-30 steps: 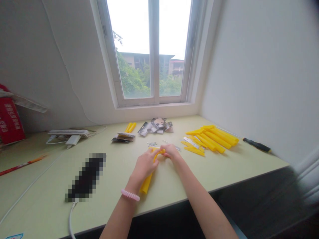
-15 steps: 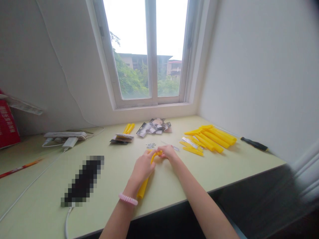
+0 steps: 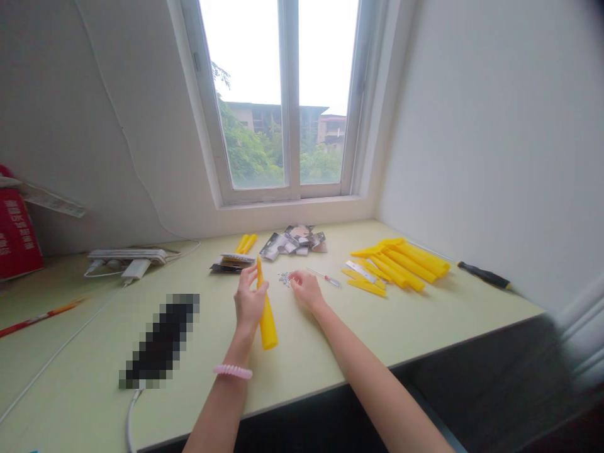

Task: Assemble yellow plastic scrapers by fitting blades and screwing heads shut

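Observation:
My left hand (image 3: 249,301) is shut around a long yellow plastic bar (image 3: 267,324), which stands tilted with its lower end near the desk. My right hand (image 3: 306,290) is apart from the bar, its fingers curled together with nothing visible in them. Those fingertips sit just right of a small pile of metal screws (image 3: 285,279). A little further right lies a small red-handled screwdriver (image 3: 324,278). Whether my right fingers touch the screws is hidden.
A pile of yellow plastic bars (image 3: 401,263) lies to the right on the pale green desk (image 3: 302,365), with a black-handled screwdriver (image 3: 484,275) beyond. Printed packets (image 3: 292,242) and two yellow bars (image 3: 245,243) lie ahead. A pixelated object (image 3: 160,340) and power strip (image 3: 127,255) are left.
My hands have come apart. The left hand has moved left and raised the yellow bar more upright, and the right hand has let go and moved toward the screws.

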`<action>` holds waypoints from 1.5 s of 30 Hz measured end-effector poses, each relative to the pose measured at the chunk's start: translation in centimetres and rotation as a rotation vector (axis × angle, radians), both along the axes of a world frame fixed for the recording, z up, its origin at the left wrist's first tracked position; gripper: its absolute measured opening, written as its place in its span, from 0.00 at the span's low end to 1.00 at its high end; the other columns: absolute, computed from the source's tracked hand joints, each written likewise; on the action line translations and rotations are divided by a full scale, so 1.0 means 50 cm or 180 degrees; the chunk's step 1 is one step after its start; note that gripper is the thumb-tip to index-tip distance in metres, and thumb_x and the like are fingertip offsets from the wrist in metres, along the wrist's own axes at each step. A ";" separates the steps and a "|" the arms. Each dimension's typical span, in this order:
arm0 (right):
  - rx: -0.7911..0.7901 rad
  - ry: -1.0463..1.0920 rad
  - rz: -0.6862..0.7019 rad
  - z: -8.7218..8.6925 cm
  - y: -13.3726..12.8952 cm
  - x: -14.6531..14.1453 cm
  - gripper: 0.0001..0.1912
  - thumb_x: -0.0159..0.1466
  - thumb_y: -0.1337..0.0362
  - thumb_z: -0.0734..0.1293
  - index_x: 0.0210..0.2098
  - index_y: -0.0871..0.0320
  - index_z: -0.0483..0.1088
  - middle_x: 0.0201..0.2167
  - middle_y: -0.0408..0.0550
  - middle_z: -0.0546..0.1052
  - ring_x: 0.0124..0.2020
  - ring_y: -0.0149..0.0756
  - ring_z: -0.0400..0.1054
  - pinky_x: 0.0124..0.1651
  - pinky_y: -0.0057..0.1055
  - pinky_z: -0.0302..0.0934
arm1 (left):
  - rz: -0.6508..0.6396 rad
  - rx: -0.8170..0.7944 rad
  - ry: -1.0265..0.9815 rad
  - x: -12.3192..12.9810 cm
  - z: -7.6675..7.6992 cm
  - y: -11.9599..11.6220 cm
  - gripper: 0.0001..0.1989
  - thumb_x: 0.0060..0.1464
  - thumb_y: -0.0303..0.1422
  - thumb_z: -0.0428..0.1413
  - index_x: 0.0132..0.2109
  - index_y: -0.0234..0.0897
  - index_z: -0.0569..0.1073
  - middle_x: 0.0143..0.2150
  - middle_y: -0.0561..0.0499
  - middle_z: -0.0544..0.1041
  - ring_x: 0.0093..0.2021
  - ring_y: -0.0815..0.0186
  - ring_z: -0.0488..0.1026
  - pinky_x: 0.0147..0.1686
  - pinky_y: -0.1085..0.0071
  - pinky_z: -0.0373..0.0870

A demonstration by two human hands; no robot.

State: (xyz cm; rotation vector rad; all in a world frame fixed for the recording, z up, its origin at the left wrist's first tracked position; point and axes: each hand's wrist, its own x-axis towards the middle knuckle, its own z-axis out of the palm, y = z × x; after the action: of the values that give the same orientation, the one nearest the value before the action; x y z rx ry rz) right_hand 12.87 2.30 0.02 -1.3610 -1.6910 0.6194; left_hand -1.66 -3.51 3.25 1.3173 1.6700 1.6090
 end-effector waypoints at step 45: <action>0.0327 0.0942 0.0131 0.046 -0.003 0.013 0.06 0.51 0.66 0.65 0.26 0.57 0.75 0.32 0.46 0.74 0.33 0.32 0.65 0.33 0.26 0.60 | -0.2156 -0.0445 -0.2812 0.014 -0.012 0.010 0.24 0.46 0.28 0.55 0.51 0.40 0.61 0.34 0.52 0.72 0.18 0.80 0.64 0.17 0.84 0.61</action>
State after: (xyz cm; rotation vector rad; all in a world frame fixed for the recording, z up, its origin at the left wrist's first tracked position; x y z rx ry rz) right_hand 13.53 2.14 2.33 -1.1051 -1.4932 0.7100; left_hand -0.95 -3.03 2.65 0.7667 0.6786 1.3090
